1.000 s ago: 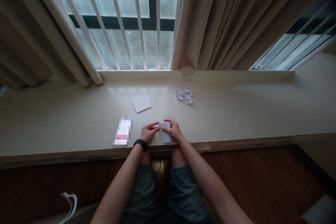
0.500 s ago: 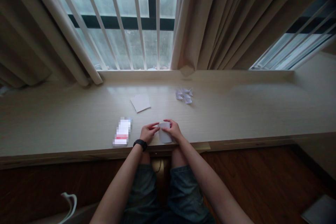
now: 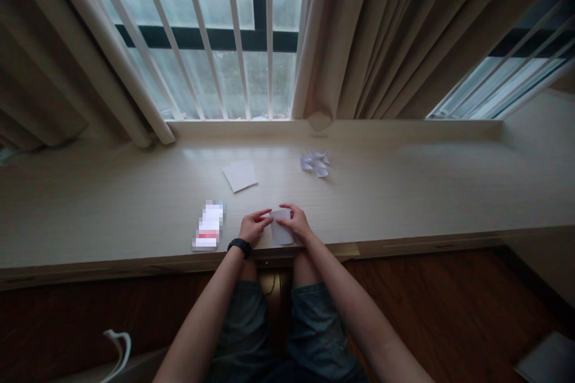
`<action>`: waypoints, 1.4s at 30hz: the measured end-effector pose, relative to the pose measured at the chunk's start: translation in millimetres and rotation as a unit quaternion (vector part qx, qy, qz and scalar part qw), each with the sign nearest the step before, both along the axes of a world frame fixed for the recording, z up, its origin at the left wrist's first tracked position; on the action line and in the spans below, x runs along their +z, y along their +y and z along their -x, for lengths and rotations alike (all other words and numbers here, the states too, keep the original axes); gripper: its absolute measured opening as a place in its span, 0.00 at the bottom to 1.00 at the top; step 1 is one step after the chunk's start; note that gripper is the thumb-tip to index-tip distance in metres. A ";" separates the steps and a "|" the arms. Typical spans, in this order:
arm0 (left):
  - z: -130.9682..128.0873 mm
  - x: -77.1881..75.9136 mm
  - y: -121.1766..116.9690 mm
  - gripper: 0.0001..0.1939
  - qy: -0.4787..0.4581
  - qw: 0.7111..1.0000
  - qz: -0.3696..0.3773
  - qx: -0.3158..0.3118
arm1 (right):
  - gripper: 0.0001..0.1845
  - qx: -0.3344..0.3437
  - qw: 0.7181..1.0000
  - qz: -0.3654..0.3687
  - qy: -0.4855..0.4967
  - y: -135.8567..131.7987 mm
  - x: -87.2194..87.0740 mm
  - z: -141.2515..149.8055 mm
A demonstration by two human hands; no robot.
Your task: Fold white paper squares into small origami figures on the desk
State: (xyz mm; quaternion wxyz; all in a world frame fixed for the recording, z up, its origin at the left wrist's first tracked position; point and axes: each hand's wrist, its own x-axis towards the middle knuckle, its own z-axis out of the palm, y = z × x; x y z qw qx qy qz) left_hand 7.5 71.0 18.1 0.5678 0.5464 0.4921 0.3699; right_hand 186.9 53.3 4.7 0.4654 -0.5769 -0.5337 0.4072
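Paper (image 3: 282, 236), a thin white rectangle, is sitting between my bare right hand (image 3: 299, 223), clamping it, and my left hand (image 3: 253, 227), whose pinch I cannot confirm; uneven pressure could be creasing it crookedly.

A dark, close-fitting band (image 3: 239, 246) circles the left wrist; it looks black and fairly broad, with a smooth, rounded outline, and whether it is a watch or a plain strap is too small to tell. Both the left forearm (image 3: 204, 311) and the right forearm (image 3: 359, 305) are bare, as are the slender-fingered left hand (image 3: 252, 228) and right hand (image 3: 296, 223). Below, blue denim shorts (image 3: 317, 323) cover the thighs, their cloth unevenly faded, with paler patches against deeper blue that sinks into shadow toward the lap. The wide legs end in hems (image 3: 309, 288) near the bare knees (image 3: 306, 267).
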 end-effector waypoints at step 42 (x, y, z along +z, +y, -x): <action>0.6 -14.7 4.5 0.31 -0.036 0.998 -0.001 0.055 | 0.21 -0.059 0.991 0.045 0.108 6.7 -10.7 -0.8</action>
